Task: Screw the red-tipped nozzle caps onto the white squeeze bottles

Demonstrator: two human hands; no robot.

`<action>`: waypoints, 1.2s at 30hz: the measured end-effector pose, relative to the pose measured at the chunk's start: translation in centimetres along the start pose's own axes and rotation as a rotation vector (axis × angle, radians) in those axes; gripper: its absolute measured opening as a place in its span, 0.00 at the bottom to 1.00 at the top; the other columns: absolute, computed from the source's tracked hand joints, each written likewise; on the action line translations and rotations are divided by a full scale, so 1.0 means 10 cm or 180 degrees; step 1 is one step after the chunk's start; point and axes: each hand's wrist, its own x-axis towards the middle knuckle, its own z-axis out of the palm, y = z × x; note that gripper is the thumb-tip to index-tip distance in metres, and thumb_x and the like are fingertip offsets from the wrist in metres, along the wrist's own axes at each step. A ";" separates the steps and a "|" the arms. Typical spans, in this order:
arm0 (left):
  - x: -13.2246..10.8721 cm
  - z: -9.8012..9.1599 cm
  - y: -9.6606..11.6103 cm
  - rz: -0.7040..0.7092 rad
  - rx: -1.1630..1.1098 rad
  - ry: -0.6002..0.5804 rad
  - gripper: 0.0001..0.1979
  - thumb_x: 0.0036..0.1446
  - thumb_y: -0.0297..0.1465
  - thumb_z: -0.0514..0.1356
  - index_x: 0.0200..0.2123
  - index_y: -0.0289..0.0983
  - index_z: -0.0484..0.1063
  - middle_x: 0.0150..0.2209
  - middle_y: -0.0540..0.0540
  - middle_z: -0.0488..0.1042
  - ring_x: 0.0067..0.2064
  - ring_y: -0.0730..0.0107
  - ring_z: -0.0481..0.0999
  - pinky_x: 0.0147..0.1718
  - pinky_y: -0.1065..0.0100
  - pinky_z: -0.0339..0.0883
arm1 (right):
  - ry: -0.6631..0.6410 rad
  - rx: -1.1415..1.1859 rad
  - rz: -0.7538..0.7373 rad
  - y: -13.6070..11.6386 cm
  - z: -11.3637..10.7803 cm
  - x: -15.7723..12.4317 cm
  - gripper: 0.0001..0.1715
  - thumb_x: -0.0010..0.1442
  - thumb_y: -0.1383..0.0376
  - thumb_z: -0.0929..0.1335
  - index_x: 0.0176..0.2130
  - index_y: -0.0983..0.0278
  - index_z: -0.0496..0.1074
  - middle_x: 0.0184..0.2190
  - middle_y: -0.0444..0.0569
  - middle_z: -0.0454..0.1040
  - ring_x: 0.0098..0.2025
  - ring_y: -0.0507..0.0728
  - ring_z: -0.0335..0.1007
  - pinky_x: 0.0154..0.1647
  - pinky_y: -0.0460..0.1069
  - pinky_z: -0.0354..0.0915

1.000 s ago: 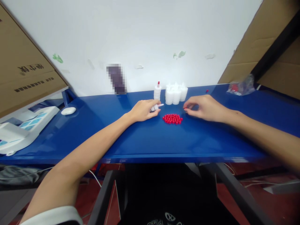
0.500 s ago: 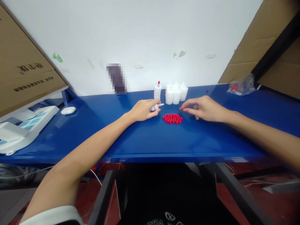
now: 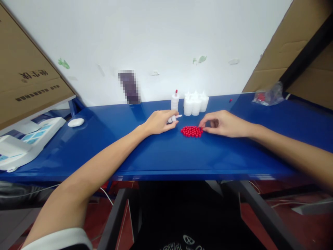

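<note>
My left hand point(image 3: 161, 122) is closed around a small white squeeze bottle point(image 3: 171, 119), tipped on its side with its bare pointed nozzle toward the right. Most of that bottle is hidden by the fingers. A pile of small red caps point(image 3: 191, 131) lies on the blue table in front of me. At the pile's right edge, the thumb and forefinger of my right hand point(image 3: 218, 123) close about a red cap point(image 3: 201, 128). Behind my left hand stands an upright white bottle point(image 3: 174, 102) wearing a red cap. Several uncapped white bottles point(image 3: 195, 106) stand grouped to its right.
A blue table point(image 3: 166, 156) meets a white wall. Toward the back right are a loose red piece point(image 3: 230, 100) and a clear plastic bag point(image 3: 269, 96) with red contents. At left sit a white oval object point(image 3: 76, 122), a white device point(image 3: 39, 139) and a cardboard box point(image 3: 31, 69).
My right hand has moved down and slightly toward me, from just behind the red caps to the pile's right edge. My left hand and its bottle have stayed in place.
</note>
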 end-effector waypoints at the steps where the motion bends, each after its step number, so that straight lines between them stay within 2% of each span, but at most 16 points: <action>1: 0.00 0.00 0.00 0.0006 0.0000 0.0003 0.20 0.68 0.42 0.54 0.55 0.37 0.74 0.46 0.42 0.83 0.41 0.61 0.81 0.38 0.64 0.70 | -0.0013 0.0029 0.0011 -0.02 0.00 0.00 0.16 0.59 0.57 0.70 0.43 0.63 0.81 0.37 0.51 0.83 0.29 0.56 0.73 0.32 0.53 0.69; 12: 0.00 -0.01 0.00 -0.0027 -0.0001 -0.0059 0.20 0.68 0.42 0.54 0.55 0.38 0.73 0.45 0.43 0.82 0.40 0.62 0.81 0.38 0.65 0.70 | -0.0086 0.0081 0.0011 -0.09 -0.01 -0.02 0.12 0.58 0.58 0.71 0.39 0.62 0.78 0.31 0.48 0.79 0.26 0.54 0.69 0.30 0.51 0.65; 27: 0.00 -0.02 0.01 -0.0049 -0.0006 -0.0060 0.20 0.68 0.42 0.54 0.54 0.37 0.74 0.45 0.42 0.83 0.41 0.61 0.81 0.38 0.65 0.70 | -0.0138 0.0070 -0.0129 -0.05 -0.01 -0.01 0.09 0.58 0.59 0.71 0.37 0.61 0.79 0.37 0.50 0.81 0.28 0.54 0.70 0.32 0.52 0.68; 36: 0.00 -0.01 0.01 -0.0042 -0.0020 -0.0053 0.20 0.68 0.42 0.54 0.54 0.37 0.74 0.46 0.42 0.83 0.41 0.62 0.81 0.39 0.65 0.71 | -0.0220 0.0177 -0.0131 -0.09 -0.01 -0.03 0.08 0.58 0.60 0.71 0.34 0.61 0.78 0.33 0.48 0.80 0.27 0.53 0.69 0.31 0.52 0.67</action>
